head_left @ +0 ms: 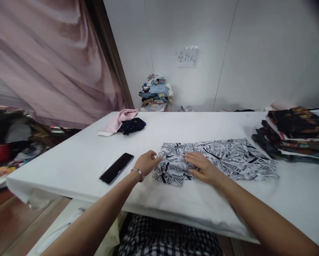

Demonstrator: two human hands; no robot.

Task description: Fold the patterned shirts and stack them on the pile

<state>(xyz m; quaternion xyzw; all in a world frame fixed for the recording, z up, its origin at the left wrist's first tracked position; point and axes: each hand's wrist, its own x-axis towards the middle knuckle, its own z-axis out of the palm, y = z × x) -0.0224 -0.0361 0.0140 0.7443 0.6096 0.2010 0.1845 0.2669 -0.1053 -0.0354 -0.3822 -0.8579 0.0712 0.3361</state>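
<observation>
Two hands (175, 165) press a printed shirt (218, 158) on the table (68, 156).

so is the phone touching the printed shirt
Apart. The head view shows the phone lying left of the printed shirt, with bare white table and the left hand between them.

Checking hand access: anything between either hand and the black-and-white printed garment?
Nothing visible. The right hand lies flat on the printed garment; the left hand touches its left edge. The phone lies off to the left.
</observation>
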